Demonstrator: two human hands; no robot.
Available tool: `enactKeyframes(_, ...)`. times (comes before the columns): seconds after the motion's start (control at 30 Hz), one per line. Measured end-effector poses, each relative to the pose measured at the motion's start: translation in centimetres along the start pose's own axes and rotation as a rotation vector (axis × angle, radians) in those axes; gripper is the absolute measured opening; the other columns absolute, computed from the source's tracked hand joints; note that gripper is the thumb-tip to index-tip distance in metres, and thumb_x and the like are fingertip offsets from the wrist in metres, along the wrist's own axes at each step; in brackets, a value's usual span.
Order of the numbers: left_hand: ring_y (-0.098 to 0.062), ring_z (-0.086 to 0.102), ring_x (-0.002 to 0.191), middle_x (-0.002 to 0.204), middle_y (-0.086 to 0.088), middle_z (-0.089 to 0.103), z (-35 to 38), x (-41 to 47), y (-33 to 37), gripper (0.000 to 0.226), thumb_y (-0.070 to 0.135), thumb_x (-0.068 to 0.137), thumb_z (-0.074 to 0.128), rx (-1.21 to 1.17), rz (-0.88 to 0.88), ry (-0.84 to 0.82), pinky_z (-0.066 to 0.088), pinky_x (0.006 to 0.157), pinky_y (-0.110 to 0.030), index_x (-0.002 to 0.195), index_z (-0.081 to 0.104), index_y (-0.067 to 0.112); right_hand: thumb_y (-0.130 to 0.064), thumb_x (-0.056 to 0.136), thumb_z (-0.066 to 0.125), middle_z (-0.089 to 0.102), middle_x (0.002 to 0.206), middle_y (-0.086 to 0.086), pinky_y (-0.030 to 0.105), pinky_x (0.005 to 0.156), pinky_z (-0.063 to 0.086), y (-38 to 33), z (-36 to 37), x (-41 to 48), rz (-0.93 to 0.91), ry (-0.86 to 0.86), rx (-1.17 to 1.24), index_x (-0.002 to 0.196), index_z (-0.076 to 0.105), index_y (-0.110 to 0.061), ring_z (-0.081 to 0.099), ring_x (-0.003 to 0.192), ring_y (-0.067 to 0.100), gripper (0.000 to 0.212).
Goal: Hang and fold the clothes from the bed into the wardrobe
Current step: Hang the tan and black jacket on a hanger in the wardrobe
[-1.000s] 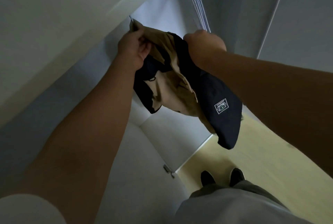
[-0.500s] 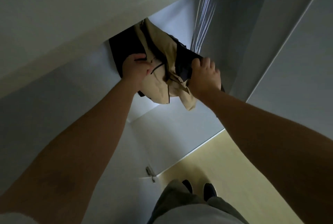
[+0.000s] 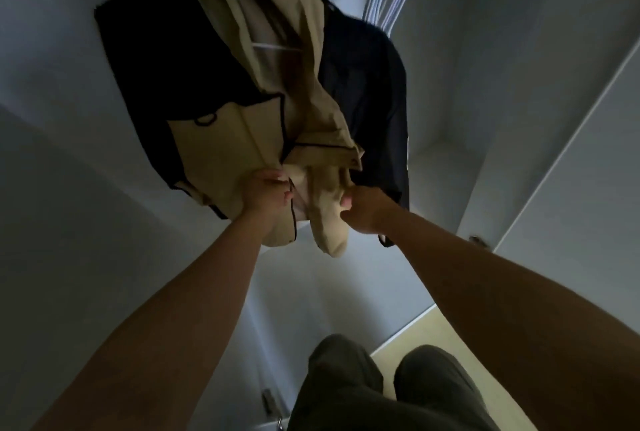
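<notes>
Pale walls of the wardrobe (image 3: 485,101) enclose the jacket (image 3: 221,139), which hangs on a hanger (image 3: 277,46). We grip its lower edge, with left hand (image 3: 266,195) and right hand (image 3: 362,210) both closed on cloth. It looks soft and light, we judge, so it is best tugged gently by the hem.

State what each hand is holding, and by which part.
The beige-and-navy jacket: the left hand grips its lower front panel, the right hand grips the beige fold beside it, both near the hem.
</notes>
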State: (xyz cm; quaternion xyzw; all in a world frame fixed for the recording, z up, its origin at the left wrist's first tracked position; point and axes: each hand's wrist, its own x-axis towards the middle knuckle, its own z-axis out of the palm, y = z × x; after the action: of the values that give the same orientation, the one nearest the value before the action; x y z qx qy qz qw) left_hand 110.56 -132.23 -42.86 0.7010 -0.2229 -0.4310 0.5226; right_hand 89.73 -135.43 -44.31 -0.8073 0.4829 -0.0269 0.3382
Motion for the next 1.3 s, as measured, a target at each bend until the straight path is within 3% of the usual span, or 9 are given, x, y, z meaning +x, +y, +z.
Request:
enactKeyframes(0.2,-0.006,0.064,0.044,0.081,-0.007,0.066,-0.7,5.5,-13.6,0.018,-0.003,0.095,0.054,0.075,0.048,0.090,0.044,0.041,-0.013,0.097,0.063,0.012,-0.017,0.099,0.053,0.063,0.122,0.009,0.028,0.096,0.045,4.9,12.9,6.2,-0.076,-0.047,-0.041,0.119,0.065,-0.010,0.059,0.113,0.025,0.024)
enactKeyframes(0.33,-0.008,0.064,0.052,0.089,-0.003,0.069,-0.5,7.0,-21.5,0.013,0.005,0.092,0.064,0.092,0.055,0.126,0.047,0.047,-0.019,0.094,0.066,0.017,-0.021,0.099,0.049,0.064,0.091,0.009,0.028,0.080,0.045,9.0,20.5,8.3,0.003,-0.024,-0.035,0.078,0.059,-0.010,0.061,0.097,0.028,0.026)
enactKeyframes(0.43,-0.011,0.063,0.063,0.089,-0.002,0.068,0.0,7.8,-26.2,0.006,0.020,0.093,0.069,0.042,-0.088,0.147,0.051,0.056,-0.023,0.093,0.063,0.017,-0.037,0.098,0.053,0.058,0.083,0.006,0.028,0.073,0.048,11.8,24.6,9.1,0.216,-0.008,0.143,0.092,0.059,-0.009,0.063,0.087,0.026,0.029)
enactKeyframes(0.53,-0.015,0.065,0.071,0.086,-0.004,0.066,0.2,7.7,-28.6,0.021,0.029,0.090,0.074,-0.083,-0.300,0.144,0.057,0.070,-0.029,0.090,0.062,0.012,-0.036,0.096,0.060,0.056,0.086,0.010,0.030,0.056,0.047,13.8,26.5,8.1,0.677,-0.134,0.643,0.102,0.051,-0.006,0.055,0.066,0.022,0.033)
enactKeyframes(0.67,-0.017,0.065,0.073,0.097,-0.006,0.065,-0.5,7.8,-28.9,0.027,0.026,0.090,0.074,-0.209,-0.352,0.080,0.056,0.063,-0.027,0.104,0.064,0.005,-0.028,0.090,0.071,0.047,0.138,0.023,0.042,0.070,0.053,16.2,26.7,7.0,1.024,-0.178,1.223,0.138,0.042,-0.003,0.060,0.108,0.036,0.061)
enactKeyframes(0.73,-0.016,0.068,0.075,0.098,-0.005,0.067,-0.7,8.4,-29.1,0.031,0.026,0.090,0.074,-0.210,-0.343,0.042,0.054,0.062,-0.026,0.111,0.065,0.006,-0.024,0.090,0.071,0.043,0.145,0.019,0.039,0.062,0.056,16.8,26.7,7.3,1.072,-0.086,1.321,0.145,0.036,-0.003,0.058,0.113,0.033,0.068)
enactKeyframes(0.9,-0.019,0.073,0.088,0.106,-0.005,0.070,-0.9,9.6,-30.8,0.037,0.024,0.089,0.075,-0.229,-0.357,-0.010,0.054,0.062,-0.029,0.120,0.062,0.007,-0.009,0.091,0.067,0.035,0.154,0.011,0.051,0.099,0.050,18.0,28.4,9.3,0.888,0.223,1.720,0.144,0.041,-0.018,0.047,0.134,0.032,0.060)
enactKeyframes(1.0,-0.019,0.072,0.085,0.101,-0.006,0.067,-1.2,9.9,-31.6,0.035,0.024,0.090,0.074,-0.223,-0.379,-0.021,0.052,0.061,-0.029,0.118,0.063,0.006,-0.021,0.094,0.067,0.039,0.154,0.010,0.053,0.110,0.040,18.0,29.2,10.1,0.777,0.234,1.879,0.145,0.043,-0.018,0.043,0.138,0.033,0.057)
enactKeyframes(1.3,-0.014,0.067,0.085,0.100,0.000,0.067,0.2,11.1,-30.1,0.020,0.005,0.097,0.056,-0.005,-0.110,-0.116,0.049,0.063,-0.023,0.104,0.062,0.023,-0.008,0.094,0.058,0.072,0.115,0.003,0.046,0.104,0.046,17.4,29.8,10.7,0.609,0.119,1.864,0.108,0.061,-0.014,0.063,0.113,0.027,0.015)
